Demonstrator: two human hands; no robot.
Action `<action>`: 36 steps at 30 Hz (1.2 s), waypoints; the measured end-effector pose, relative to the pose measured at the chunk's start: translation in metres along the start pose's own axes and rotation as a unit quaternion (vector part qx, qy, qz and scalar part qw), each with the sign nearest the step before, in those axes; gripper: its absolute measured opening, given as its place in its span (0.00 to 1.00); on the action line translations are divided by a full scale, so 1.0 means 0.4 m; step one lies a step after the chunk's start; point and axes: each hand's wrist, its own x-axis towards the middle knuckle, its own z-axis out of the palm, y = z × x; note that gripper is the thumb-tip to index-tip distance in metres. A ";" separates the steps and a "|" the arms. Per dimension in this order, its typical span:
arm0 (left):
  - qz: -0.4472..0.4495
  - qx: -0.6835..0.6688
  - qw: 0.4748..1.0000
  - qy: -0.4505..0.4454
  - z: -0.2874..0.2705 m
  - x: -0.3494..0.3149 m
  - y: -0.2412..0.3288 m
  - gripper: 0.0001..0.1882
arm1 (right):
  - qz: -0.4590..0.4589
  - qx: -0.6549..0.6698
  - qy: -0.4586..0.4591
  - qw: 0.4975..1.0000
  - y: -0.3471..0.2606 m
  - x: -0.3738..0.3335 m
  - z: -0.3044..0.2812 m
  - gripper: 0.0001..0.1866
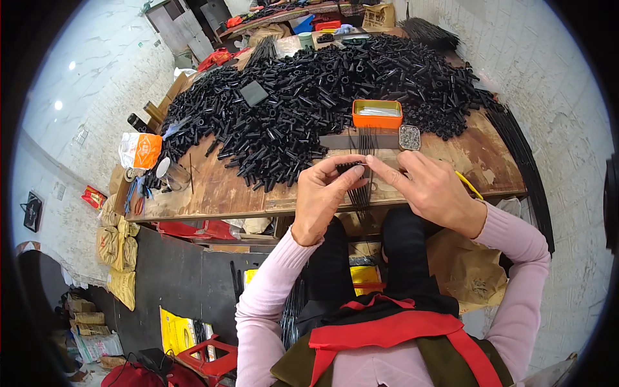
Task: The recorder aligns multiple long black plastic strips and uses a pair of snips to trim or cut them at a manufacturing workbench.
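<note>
Above the table's front edge, my left hand (321,197) pinches a small black ribbed piece (349,166) between thumb and fingers. My right hand (425,190) meets it from the right, index finger stretched toward the piece. A thin silvery pin (364,164) shows at that fingertip; the right thumb is mostly hidden. Under both hands lies a bundle of thin black rods (362,197), crossing the table edge and a grey metal bar (332,142). Just beyond them stand an orange tin (377,121) with thin pale pins inside and a small clear box (409,137) of tiny metal parts.
A large heap of short black tubes (290,106) covers much of the wooden table (219,193), with a dark green square block (254,93) on top. Long black rods (525,155) hang over the right edge. A clear cup (171,173) and pliers (138,203) lie left.
</note>
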 end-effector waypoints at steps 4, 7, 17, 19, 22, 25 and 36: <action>0.000 -0.007 1.000 -0.003 -0.008 0.006 -0.004 0.11 | 0.014 0.051 -0.014 0.999 0.001 0.003 -0.002 0.35; 0.002 -0.001 1.000 -0.014 -0.013 0.008 -0.001 0.11 | 0.013 0.047 -0.017 0.999 0.000 0.007 -0.003 0.34; -0.004 0.017 0.999 -0.049 -0.015 0.007 0.007 0.10 | -0.037 0.024 0.020 0.999 0.032 0.012 -0.004 0.29; -0.015 0.011 0.998 -0.053 -0.018 0.009 0.007 0.11 | -0.069 0.025 0.057 0.996 0.050 0.021 -0.018 0.22; -0.037 0.007 0.997 -0.060 -0.013 0.006 0.006 0.11 | -0.085 0.049 0.072 0.993 0.047 0.032 -0.022 0.18; -0.047 0.007 0.997 -0.056 -0.015 0.011 -0.001 0.12 | -0.104 0.038 0.066 0.992 0.036 0.040 -0.015 0.19; -0.036 -0.008 0.997 -0.073 -0.025 0.015 -0.005 0.13 | -0.046 0.037 0.081 0.995 0.042 0.010 -0.019 0.21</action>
